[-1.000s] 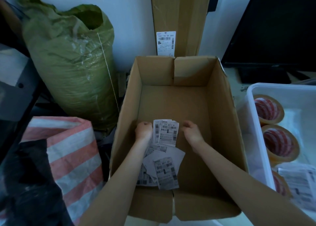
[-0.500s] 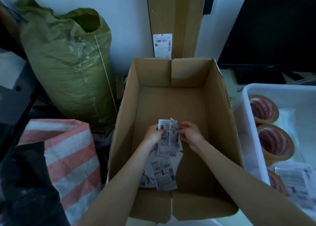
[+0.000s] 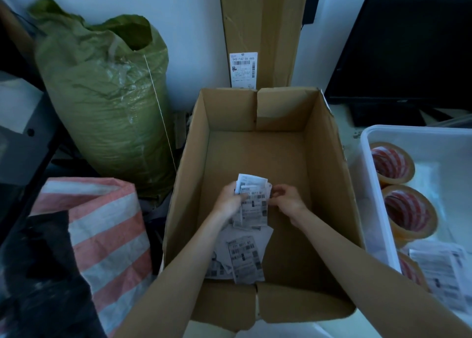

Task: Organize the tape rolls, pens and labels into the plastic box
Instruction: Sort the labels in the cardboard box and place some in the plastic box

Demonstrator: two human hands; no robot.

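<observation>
A stack of labels (image 3: 252,204) is gripped in the left hand (image 3: 228,202), thumb across its face; its right edge is pinched by the right hand (image 3: 287,202). Both are held inside the cardboard box (image 3: 329,184), above loose labels (image 3: 245,258). Tape rolls (image 3: 406,210) lie in the plastic box (image 3: 375,184) beside it.

"542-542 00 005" on tall carton's sticker (image 3: 243,69)

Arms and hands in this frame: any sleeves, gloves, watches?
Both forearms are bare to the frame's lower edge, with no sleeve in view. The left hand and right hand show no gloves, watch or bands. Rings cannot be told in the dim light.
</observation>
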